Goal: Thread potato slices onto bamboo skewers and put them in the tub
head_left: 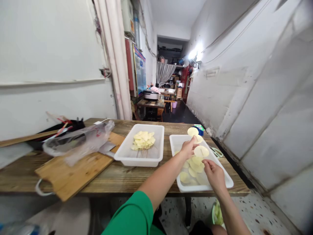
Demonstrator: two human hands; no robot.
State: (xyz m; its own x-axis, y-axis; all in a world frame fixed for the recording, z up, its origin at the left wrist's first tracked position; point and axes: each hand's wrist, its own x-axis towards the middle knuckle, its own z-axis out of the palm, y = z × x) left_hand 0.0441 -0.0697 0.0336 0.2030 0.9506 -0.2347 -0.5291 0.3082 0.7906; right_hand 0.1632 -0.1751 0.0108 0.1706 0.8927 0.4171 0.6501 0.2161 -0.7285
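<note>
Over the right white tray [228, 181], several thin pale-yellow slices, apparently potato, hang in a row on a thin skewer [201, 151]. My left hand [188, 148] is closed on the potato slices [193, 131] at the row's upper part. My right hand [215, 173] pinches at the lower end, by the skewer; its tip between the fingers is hard to make out. Below both hands, loose potato slices [185, 177] lie in the tray, seemingly in water. In the left white tray [139, 162] sits a pile of skewered slices [143, 140], their thin sticks pointing toward me.
A wooden cutting board [78, 176] with a clear plastic bag [83, 140] on it lies at the table's left. Green-handled scissors [216, 152] and a dark blue item [200, 131] are beside the right tray. A green bin [217, 213] stands on the floor.
</note>
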